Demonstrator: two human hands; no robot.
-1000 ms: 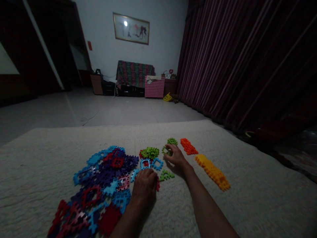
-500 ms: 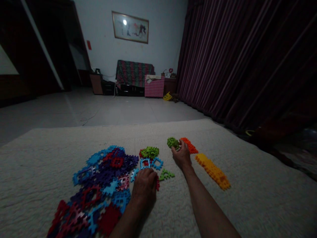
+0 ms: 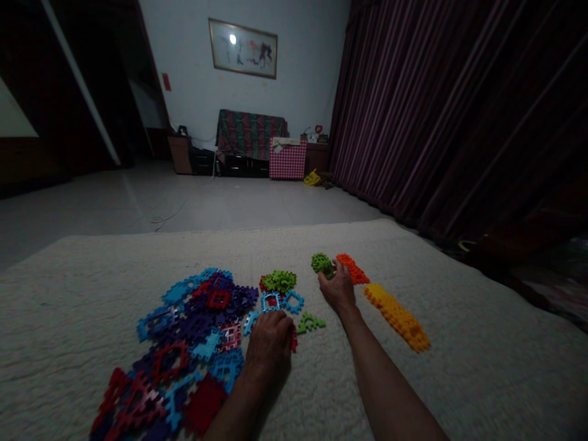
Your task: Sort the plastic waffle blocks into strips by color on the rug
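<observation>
Overall, dimly lit room: cream quilted cover (image 3: pixel 473 380) across foreground, purple pleated curtain (image 3: pixel 404 92) at right, pale wall (image 3: pixel 307 67) at back, glossy floor (image 3: pixel 243 202) between. On wall, gold-edged framed picture (image 3: pixel 243 49) and small red strip (image 3: pixel 166 82), any lettering too small to read. Below, striped cloth (image 3: pixel 251 133) over low dark furniture; just beside, red-and-white checked cloth (image 3: pixel 288 162). On cover at left, mixed pile (image 3: pixel 197 324) of flat toothed pieces in blue, purple and red, some solid, some window-like. At right, knobbly yellow row (image 3: pixel 397 316), with shorter orange row (image 3: pixel 353 269) beyond. Left hand (image 3: pixel 267 346) palm down, fingers bent over pieces beside pile; cannot tell whether gripping. Right hand (image 3: pixel 339 289) with thumb and fingers curved apart at near edge of green stack (image 3: pixel 321 263), just left of orange row; cannot tell whether pinching a piece. Between hands, triangular green piece (image 3: pixel 312 318) with arched cutout.
</observation>
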